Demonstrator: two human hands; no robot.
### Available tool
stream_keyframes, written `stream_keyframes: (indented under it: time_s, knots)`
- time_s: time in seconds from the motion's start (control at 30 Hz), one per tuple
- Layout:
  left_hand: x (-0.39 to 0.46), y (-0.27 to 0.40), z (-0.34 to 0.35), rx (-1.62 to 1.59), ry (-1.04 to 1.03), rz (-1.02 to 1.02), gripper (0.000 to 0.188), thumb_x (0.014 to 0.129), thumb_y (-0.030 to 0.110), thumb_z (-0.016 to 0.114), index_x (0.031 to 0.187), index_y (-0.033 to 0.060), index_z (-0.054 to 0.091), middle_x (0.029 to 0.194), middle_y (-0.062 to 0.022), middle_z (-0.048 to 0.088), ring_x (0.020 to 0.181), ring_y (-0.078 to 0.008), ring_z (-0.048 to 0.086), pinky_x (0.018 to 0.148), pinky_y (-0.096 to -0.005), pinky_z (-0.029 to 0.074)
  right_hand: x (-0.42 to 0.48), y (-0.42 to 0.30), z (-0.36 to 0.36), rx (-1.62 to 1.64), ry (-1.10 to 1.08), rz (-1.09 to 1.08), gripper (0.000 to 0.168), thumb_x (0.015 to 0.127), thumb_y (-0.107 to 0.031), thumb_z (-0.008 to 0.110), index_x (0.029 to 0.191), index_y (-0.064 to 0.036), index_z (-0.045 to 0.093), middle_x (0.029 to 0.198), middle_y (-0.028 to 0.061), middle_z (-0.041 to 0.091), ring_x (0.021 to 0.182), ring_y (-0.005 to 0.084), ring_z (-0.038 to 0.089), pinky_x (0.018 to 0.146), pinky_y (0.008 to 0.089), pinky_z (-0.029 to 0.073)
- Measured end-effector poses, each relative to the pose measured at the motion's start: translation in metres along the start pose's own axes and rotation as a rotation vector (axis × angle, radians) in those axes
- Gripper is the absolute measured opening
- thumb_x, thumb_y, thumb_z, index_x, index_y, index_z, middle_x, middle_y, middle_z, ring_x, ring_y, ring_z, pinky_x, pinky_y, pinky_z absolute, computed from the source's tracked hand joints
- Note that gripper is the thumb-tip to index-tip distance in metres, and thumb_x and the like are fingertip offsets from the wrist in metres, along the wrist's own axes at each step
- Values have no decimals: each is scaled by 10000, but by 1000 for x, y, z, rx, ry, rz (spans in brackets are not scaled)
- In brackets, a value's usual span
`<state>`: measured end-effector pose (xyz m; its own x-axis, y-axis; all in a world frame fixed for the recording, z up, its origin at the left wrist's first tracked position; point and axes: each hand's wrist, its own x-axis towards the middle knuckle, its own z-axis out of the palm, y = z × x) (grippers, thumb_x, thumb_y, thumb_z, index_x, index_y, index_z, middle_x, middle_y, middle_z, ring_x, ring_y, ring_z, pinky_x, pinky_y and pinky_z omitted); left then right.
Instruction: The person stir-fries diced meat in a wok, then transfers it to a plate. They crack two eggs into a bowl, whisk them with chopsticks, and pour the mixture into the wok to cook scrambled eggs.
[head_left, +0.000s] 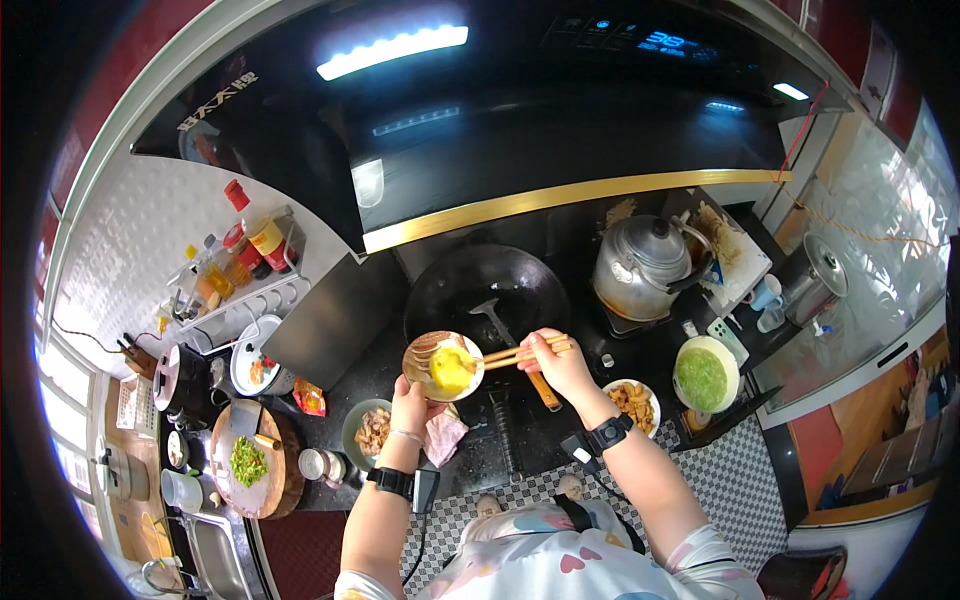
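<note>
My left hand (412, 412) grips a small bowl (420, 375) with yellow beaten egg (452, 369) in it, tilted so its inside shows. With my right hand (555, 364) I hold a pair of wooden chopsticks (510, 358), their tips at the egg. Behind the bowl sits a black wok (487, 277) on the stove, with a metal spatula (491, 315) resting in it, its wooden-ended handle passing below my right hand. A pink cloth (445, 437) and a bowl of meat pieces (373, 429) are near my left hand. A plate of brown fried pieces (634, 405) is beside my right forearm.
A metal kettle (641, 262) stands at right, beyond a bowl of green soup (705, 375). At left are a round chopping board (281, 480) with chopped peppers and a cleaver (245, 420), a sink (217, 555) and a rack of bottles (255, 292). A range hood (562, 142) overhangs the stove.
</note>
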<state>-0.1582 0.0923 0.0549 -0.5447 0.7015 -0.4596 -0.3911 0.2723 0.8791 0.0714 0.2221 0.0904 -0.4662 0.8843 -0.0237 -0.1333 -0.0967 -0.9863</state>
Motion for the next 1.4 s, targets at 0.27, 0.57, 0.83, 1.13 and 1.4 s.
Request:
stream_keyframes:
  time_s: [0.27, 0.57, 0.83, 1.13, 1.4]
  knots:
    - [22, 10, 14, 134, 9, 30, 358, 916, 72, 390, 1272, 101, 359, 957, -139, 630, 581, -215, 649, 466, -291, 551, -5, 2, -8, 8, 6, -1, 236, 986, -202, 505, 967, 13, 599, 848, 99, 675, 695, 154, 675, 620, 245, 552]
    - [92, -2, 25, 797, 80, 375, 458, 856, 88, 520, 1273, 36, 339, 957, -244, 628, 700, -403, 654, 638, -416, 567, -19, 12, -20, -21, 166, -129, 234, 988, -198, 504, 996, 11, 608, 891, 104, 680, 755, 155, 679, 692, 256, 560]
    - [61, 43, 89, 1405, 94, 565, 598, 823, 129, 601, 1340, 40, 313, 1138, -299, 521, 822, -415, 651, 697, -445, 563, -34, 24, -29, -159, 189, -182, 215, 975, -171, 521, 957, 15, 627, 846, 79, 692, 748, 128, 678, 690, 247, 537]
    - [62, 48, 86, 1789, 94, 1002, 579, 821, 78, 548, 1370, 72, 363, 1107, -207, 535, 650, -275, 667, 531, -359, 560, -45, 17, -18, -266, 96, -245, 181, 958, -160, 552, 955, 2, 633, 819, 65, 672, 742, 124, 656, 662, 248, 514]
    - [59, 55, 74, 1740, 135, 1110, 585, 816, 85, 550, 1374, 78, 375, 1121, -196, 538, 655, -262, 665, 525, -353, 559, -42, 27, -11, -322, 73, -272, 148, 947, -124, 568, 964, 9, 632, 838, 78, 672, 759, 136, 658, 700, 246, 525]
